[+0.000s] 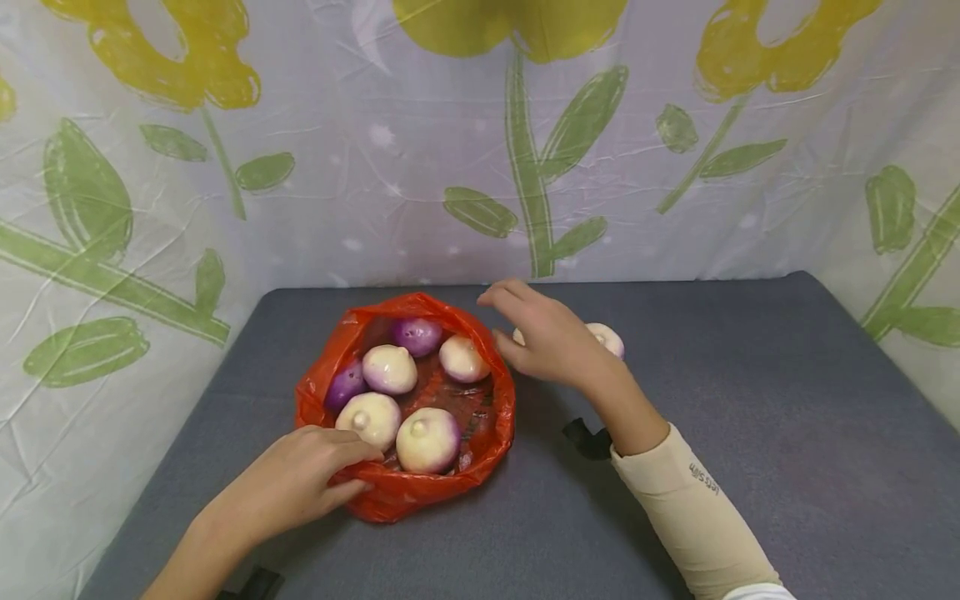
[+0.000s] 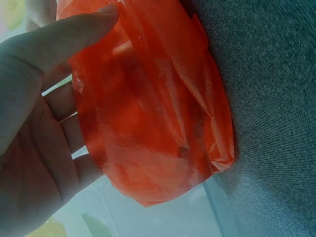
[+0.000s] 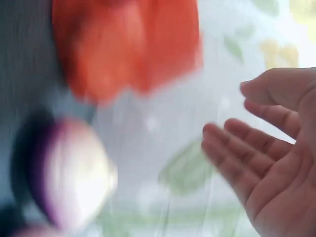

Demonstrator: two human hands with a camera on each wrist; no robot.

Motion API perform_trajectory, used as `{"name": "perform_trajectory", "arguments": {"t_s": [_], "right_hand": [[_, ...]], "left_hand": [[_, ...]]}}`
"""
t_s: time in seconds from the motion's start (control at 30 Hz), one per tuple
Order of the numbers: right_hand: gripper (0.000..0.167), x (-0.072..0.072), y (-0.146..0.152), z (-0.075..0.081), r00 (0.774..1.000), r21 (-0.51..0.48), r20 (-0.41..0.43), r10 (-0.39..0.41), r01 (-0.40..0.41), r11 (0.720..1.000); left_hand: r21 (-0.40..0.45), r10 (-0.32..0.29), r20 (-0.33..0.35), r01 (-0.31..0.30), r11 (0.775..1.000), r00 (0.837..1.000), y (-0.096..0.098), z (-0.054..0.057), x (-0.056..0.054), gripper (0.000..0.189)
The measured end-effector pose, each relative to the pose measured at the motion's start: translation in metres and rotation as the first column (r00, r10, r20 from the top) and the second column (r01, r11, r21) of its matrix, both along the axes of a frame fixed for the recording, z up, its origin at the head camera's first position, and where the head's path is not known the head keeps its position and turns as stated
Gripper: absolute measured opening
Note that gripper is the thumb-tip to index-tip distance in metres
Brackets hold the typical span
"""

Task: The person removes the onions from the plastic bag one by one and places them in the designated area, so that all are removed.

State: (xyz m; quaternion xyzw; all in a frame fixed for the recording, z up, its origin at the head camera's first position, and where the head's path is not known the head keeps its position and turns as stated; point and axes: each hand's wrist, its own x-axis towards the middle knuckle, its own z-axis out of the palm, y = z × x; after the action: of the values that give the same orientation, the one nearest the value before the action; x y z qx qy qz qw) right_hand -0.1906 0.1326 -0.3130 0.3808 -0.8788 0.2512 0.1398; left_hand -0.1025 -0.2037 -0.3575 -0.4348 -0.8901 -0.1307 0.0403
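Note:
An open red plastic bag (image 1: 401, 498) stands on the table with its rim rolled outward. Inside it lie several purple-and-white turnips (image 1: 427, 440). My left hand (image 1: 300, 471) grips the bag's near-left rim; in the left wrist view the thumb presses the outside of the red plastic (image 2: 143, 108) and the other fingers go behind it. Just past the bag's right rim, my right hand (image 1: 551, 337) hovers with nothing in it, fingers loosely extended in the right wrist view. Beyond that hand a loose turnip (image 1: 606, 339) sits on the table, and another is mostly hidden by the hand.
The dark grey table (image 1: 750, 400) reaches back to a hanging cloth (image 1: 337, 167) printed with yellow flowers and green leaves. Black straps (image 1: 587, 439) show beside the right wrist and at the left forearm. A cream sleeve (image 1: 693, 508) covers the right forearm.

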Motion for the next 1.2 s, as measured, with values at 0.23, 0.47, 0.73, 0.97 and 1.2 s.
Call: {"name": "perform_trajectory", "arguments": {"t_s": [0.23, 0.47, 0.73, 0.97, 1.2], "right_hand": [[0.036, 0.016, -0.038, -0.014, 0.977, -0.009, 0.063, 0.203, -0.203, 0.979], [0.042, 0.018, -0.051, -0.032, 0.982, 0.207, 0.036, 0.188, -0.191, 0.959], [0.039, 0.017, -0.051, -0.041, 0.990, 0.257, -0.052, 0.134, -0.117, 0.959], [0.029, 0.012, -0.052, -0.045, 0.991, 0.289, -0.114, 0.077, -0.041, 0.956], [0.026, 0.012, -0.051, -0.045, 0.994, 0.306, -0.085, 0.067, -0.038, 0.951]], "left_hand": [[0.004, -0.004, -0.002, 0.004, 1.000, 1.000, 0.000, 0.000, 0.000, 0.027], [0.002, 0.003, 0.001, -0.003, 1.000, 1.000, 0.000, 0.001, 0.000, 0.027], [0.003, 0.007, 0.000, -0.007, 1.000, 1.000, 0.000, 0.000, 0.000, 0.028], [-0.010, 0.011, 0.012, -0.011, 1.000, 1.000, 0.000, 0.000, 0.000, 0.029], [-0.007, 0.008, 0.024, -0.008, 1.000, 1.000, -0.001, 0.000, 0.000, 0.029]]}}
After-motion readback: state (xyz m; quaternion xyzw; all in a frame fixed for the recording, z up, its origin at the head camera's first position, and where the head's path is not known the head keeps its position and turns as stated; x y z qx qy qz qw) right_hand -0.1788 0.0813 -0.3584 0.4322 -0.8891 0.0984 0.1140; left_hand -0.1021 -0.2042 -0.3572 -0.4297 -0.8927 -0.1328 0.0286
